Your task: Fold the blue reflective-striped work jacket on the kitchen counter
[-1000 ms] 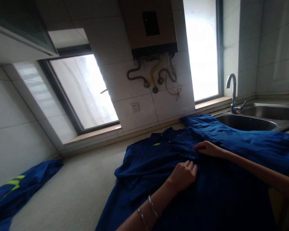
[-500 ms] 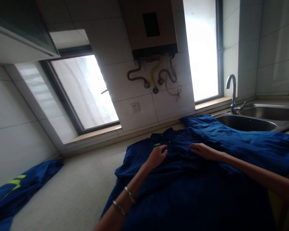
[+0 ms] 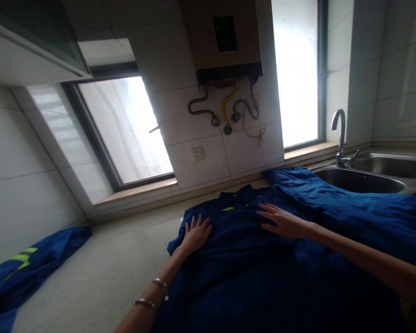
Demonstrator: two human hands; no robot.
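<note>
At lower left of the frame a second blue garment (image 3: 27, 268) with yellow-green stripes is left lying on the pale speckled counter (image 3: 111, 263). At centre, the soft, matte dark blue shirt (image 3: 249, 268) is being smoothed flat: left hand (image 3: 196, 235) spread open, palm down, right hand (image 3: 282, 222) likewise flat near the collar. At right, the steel sink (image 3: 367, 180) is partly draped; a light, even outward sweep is judged to be called for next

Likely a home kitchen: steel sink (image 3: 374, 181), tap (image 3: 340, 134), tiled walls (image 3: 27, 185).
</note>
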